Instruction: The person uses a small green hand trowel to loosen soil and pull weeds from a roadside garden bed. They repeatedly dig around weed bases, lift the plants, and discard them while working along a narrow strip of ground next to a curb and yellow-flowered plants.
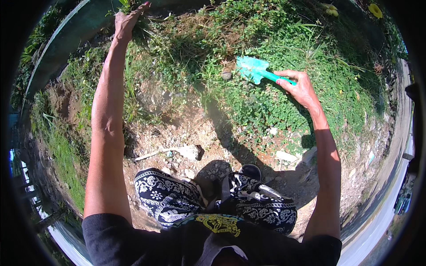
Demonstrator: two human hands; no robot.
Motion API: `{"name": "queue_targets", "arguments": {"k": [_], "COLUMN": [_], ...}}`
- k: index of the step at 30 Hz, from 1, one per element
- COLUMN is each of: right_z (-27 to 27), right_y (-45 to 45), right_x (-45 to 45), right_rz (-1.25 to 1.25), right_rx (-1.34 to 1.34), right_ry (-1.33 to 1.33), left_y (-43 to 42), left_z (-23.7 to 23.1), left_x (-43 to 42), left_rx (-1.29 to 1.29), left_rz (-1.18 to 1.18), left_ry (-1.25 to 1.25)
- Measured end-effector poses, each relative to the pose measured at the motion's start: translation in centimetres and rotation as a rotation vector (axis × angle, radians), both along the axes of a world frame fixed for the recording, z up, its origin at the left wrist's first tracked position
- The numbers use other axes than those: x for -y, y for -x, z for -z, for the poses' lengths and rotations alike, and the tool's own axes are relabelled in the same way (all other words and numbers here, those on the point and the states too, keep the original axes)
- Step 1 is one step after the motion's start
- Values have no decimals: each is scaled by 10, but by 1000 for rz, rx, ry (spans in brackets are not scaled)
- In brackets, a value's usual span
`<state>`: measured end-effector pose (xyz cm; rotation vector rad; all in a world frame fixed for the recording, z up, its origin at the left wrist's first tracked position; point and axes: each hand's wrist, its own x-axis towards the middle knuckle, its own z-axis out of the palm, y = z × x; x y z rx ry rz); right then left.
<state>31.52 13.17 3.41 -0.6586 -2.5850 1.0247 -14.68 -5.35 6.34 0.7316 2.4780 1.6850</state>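
With my arm stretched far forward, my left hand [127, 20] grips a tuft of green weeds [125, 4] beside the wall at the upper left. My right hand [299, 87] holds a turquoise hand trowel [256, 70] by its handle. The blade points left over low leafy ground cover [266, 106], and dirt clings to it. Just left of the blade tip lies a small round stone [226, 75]. Whether the blade touches the soil I cannot tell.
A low concrete wall [46, 55] curves along the left. Stony bare soil [186, 128] lies before my knees, with a pale stick [151, 154] and a whitish rock [189, 152]. Yellow flowers [375, 11] grow at the upper right. A paved road [387, 212] runs along the right rim.
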Motion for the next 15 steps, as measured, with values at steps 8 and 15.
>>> {"name": "queue_targets", "arguments": {"k": [8, 15], "right_z": [-99, -58], "right_y": [4, 30], "right_x": [-3, 7], "right_rz": [20, -5], "right_rx": [58, 47], "right_ry": [-204, -358], "left_y": [-105, -71], "left_z": [26, 57], "left_x": [-18, -51], "left_rx": [-223, -564], "left_rz": [834, 368], "left_ry": [87, 807]}}
